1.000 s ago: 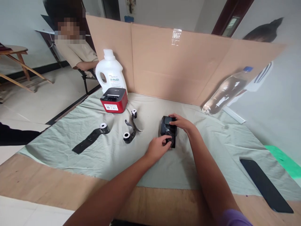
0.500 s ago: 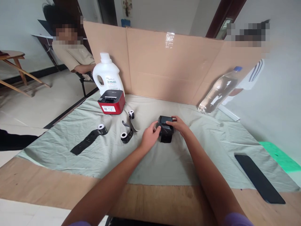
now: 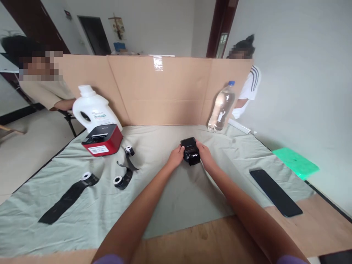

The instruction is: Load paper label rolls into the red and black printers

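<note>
A small black boxy device, resembling a portable receipt printer (image 3: pixel 188 143), is gripped between both hands above the cloth. My left hand (image 3: pixel 175 157) closes on its left side, thumb at the edge. My right hand (image 3: pixel 205 155) presses along its right side with the fingers partly hidden. From the near end of the device hangs a short glossy black strip (image 3: pixel 194 160). To the left lie small rolls of black paper: one (image 3: pixel 87 176) with a long strip unrolled, another (image 3: pixel 118 181) partly unwound, and a third (image 3: pixel 129 150) behind it.
A red-and-black printer (image 3: pixel 106 141) stands before a white detergent jug (image 3: pixel 95 106) at back left. A water bottle (image 3: pixel 222 106) leans against the cardboard screen (image 3: pixel 167 88). A black phone-like slab (image 3: pixel 275 192) and a green sheet (image 3: pixel 295 161) lie right. Two people sit beyond.
The head view has swung, shifting the scene leftward. My right hand has moved from the device's top to its right side. The black strip at the near end shows less length.
</note>
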Available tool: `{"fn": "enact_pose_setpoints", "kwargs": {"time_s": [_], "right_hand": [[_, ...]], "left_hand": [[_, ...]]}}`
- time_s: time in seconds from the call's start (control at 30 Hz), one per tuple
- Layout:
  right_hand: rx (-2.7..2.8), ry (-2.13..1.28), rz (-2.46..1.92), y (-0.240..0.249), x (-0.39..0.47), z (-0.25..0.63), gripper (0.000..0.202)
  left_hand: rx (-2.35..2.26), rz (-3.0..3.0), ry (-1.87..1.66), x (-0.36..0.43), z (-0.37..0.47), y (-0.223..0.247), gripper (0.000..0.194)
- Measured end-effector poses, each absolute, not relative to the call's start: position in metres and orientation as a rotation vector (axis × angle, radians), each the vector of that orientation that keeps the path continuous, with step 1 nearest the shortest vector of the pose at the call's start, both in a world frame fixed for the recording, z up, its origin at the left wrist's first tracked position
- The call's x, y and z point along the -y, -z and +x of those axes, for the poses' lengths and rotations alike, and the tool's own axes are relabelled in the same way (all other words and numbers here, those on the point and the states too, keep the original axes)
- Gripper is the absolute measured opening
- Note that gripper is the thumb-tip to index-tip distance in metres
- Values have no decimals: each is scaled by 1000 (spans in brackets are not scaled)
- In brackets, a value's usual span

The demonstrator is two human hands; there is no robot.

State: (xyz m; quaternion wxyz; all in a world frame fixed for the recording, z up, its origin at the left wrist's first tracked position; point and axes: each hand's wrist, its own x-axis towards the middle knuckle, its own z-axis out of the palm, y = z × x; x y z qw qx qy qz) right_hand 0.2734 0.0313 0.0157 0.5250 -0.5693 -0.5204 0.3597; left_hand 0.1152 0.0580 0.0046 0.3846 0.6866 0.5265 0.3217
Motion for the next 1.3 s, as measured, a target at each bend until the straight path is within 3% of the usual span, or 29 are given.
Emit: {"fn": "enact_pose_setpoints", "kwargs": {"time_s": [0.37,0.63,0.83,1.0,1.13,1.23,1.3], "right_hand": [[731,-795,-1373,-16,-82,456,54],[661,-787,-1402,-1,-94,486,55],[624,-764,-1397,12,-94,492,52],[766,-382,-1527,-11,-86,492,49],[1089,-102,-1502,-48,-74,456,41],[1365,-275,-1425,-67,-61,394,34],[1566,-462,-1382,-71,-53,341,32]], "left_hand": [[-1209,1886,-677,-121,310,-28,48],[-1292,1898,-586,-130,348,-10,59],[-1426,1849,-512,-111,357,-23,60],[-1230,1948,-374,-76,316,-36,50],[-910,2048,-71,-31,216,-58,31],[-748,2069,170,1,108,-89,41],[-863,1968,78,11,30,-108,44]]}}
